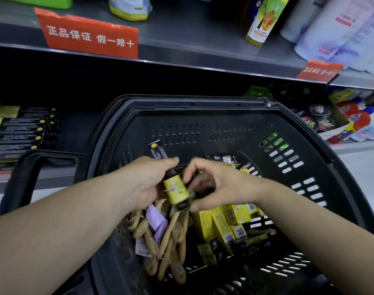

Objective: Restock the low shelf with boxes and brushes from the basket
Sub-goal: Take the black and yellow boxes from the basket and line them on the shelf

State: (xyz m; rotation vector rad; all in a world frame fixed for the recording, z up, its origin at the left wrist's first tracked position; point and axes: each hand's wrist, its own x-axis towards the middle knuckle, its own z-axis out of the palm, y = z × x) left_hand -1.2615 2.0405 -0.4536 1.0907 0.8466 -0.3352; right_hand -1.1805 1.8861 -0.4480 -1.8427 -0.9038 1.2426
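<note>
Brushes [173, 241] lie at 6 o'clock in the basket [203, 103], yellow boxes [222, 224] at 5. Above them the left grip [147, 179] holds a black-yellow box [176, 189]. The right grip [220, 186] curls at its yellow end; hold unclear. At 10 o'clock, the low shelf [43, 177] has stacked black boxes [22, 133] and a dark gap beside the basket rim.

Counts: 1 left hand [147, 182], 1 right hand [215, 188], 1 long box [175, 189] in left fingers, 1 basket [203, 103]. Below fingers: brushes [171, 237] tangled, uncountable; yellow boxes [222, 228], at least 4.
</note>
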